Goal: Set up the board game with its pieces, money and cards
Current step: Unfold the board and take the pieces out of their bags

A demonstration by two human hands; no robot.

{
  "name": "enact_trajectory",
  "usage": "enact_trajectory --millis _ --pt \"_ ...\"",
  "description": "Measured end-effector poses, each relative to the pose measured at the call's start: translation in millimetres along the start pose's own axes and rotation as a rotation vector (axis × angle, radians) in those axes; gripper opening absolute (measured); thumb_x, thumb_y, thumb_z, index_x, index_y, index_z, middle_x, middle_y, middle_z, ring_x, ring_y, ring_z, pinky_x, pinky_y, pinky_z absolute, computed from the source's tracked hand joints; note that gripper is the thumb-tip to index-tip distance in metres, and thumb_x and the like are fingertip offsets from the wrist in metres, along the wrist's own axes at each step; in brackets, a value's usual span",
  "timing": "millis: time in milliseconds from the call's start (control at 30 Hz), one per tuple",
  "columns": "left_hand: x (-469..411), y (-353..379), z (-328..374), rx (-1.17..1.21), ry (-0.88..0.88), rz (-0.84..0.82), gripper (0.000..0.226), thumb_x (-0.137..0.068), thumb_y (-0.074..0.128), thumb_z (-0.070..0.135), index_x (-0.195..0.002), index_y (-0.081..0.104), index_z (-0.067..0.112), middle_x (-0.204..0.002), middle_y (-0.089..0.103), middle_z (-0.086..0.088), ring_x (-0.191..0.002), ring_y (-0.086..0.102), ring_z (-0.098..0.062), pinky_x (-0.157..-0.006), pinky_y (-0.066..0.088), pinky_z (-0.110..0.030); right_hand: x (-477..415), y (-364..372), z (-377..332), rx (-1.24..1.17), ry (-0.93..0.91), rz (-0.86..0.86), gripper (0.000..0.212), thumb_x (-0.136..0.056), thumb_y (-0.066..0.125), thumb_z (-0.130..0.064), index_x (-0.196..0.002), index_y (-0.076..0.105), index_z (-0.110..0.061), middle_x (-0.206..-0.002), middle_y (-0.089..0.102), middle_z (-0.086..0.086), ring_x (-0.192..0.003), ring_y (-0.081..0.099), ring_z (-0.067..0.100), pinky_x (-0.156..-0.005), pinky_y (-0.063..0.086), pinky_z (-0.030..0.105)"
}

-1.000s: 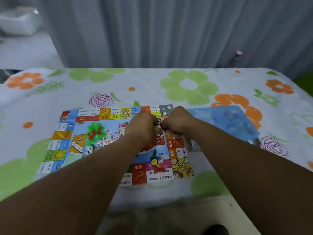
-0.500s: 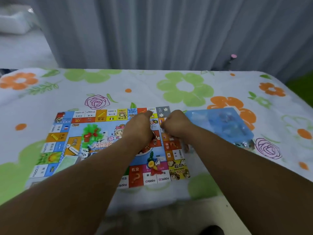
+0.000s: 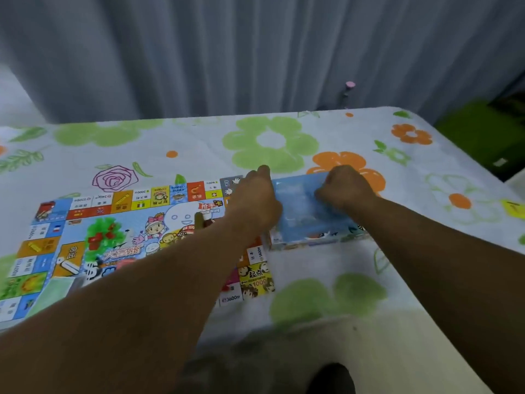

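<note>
Game box [image 3: 305, 216] held between fingers [image 3: 262, 171] of left hand [image 3: 255, 200] and right hand [image 3: 346, 189].

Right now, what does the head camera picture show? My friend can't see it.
Two hands, the left hand and the right hand, are on a blue box lying just right of a colourful game board on a flowery tablecloth. Whether they grip it is too blurred to tell. Grey curtains hang behind.

Left hand [image 3: 255, 200] and right hand [image 3: 345, 189] shifted from board [image 3: 127, 223] to box [image 3: 301, 206].
</note>
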State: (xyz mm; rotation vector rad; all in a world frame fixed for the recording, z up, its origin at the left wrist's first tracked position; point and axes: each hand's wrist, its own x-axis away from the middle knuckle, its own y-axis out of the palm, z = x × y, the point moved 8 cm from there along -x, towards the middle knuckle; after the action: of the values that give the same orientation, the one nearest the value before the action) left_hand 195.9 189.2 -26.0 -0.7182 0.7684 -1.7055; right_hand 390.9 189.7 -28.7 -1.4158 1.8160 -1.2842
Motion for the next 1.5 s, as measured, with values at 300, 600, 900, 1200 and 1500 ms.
enact_trajectory --millis 300,600,900,1200,1500 --pt "-2.2 15.9 12.3 -0.013 -0.013 -0.033 0.041 -0.083 0.052 -0.001 -0.123 0.044 0.005 -0.120 0.053 -0.015 -0.108 0.055 -0.036 -0.079 0.045 -0.040 0.8 12.3 4.5 0.166 -0.140 -0.031 0.031 -0.082 0.071 -0.019 -0.097 0.045 -0.015 -0.077 0.045 0.000 -0.080 0.054 0.028 -0.056 0.031 0.029" --pt "-4.1 18.2 46.4 -0.104 0.000 0.016 0.054 -0.086 0.058 0.004 -0.137 0.041 0.005 -0.136 0.044 -0.015 -0.123 0.047 -0.035 -0.094 0.044 -0.043 -3.8 -38.0 35.4 0.142 -0.095 0.080 0.031 -0.085 0.071 -0.020 -0.100 0.045 -0.011 -0.076 0.046 0.002 -0.080 0.053 0.028 -0.066 0.039 0.032" --pt "-14.1 61.8 104.7 -0.248 0.124 -0.066 0.041 -0.097 0.058 0.028 -0.132 0.051 0.009 -0.128 0.043 -0.016 -0.121 0.042 -0.035 -0.098 0.044 -0.047 -1.5 -94.0 104.4 0.186 0.049 0.158 0.029 -0.082 0.071 -0.017 -0.096 0.047 -0.010 -0.087 0.051 0.008 -0.082 0.052 0.029 -0.067 0.039 0.031" --pt "-51.8 112.6 125.0 -0.372 0.245 -0.161 0.041 -0.099 0.043 0.028 -0.139 0.053 0.031 -0.144 0.035 -0.011 -0.136 0.028 -0.036 -0.112 0.029 -0.054 -17.9 -93.2 139.9 0.200 0.154 0.207 0.034 -0.082 0.072 -0.021 -0.095 0.043 -0.012 -0.102 0.061 0.018 -0.098 0.062 0.038 -0.070 0.042 0.033" --pt "-82.6 151.3 120.0 -0.506 0.145 -0.295 0.043 -0.100 0.035 0.038 -0.137 0.050 0.024 -0.148 0.036 -0.014 -0.141 0.027 -0.036 -0.115 0.008 -0.067 -36.1 -81.8 153.4 0.245 0.168 0.199 0.047 -0.082 0.075 -0.023 -0.117 0.050 -0.004 -0.115 0.058 0.021 -0.104 0.061 0.037 -0.072 0.041 0.034"
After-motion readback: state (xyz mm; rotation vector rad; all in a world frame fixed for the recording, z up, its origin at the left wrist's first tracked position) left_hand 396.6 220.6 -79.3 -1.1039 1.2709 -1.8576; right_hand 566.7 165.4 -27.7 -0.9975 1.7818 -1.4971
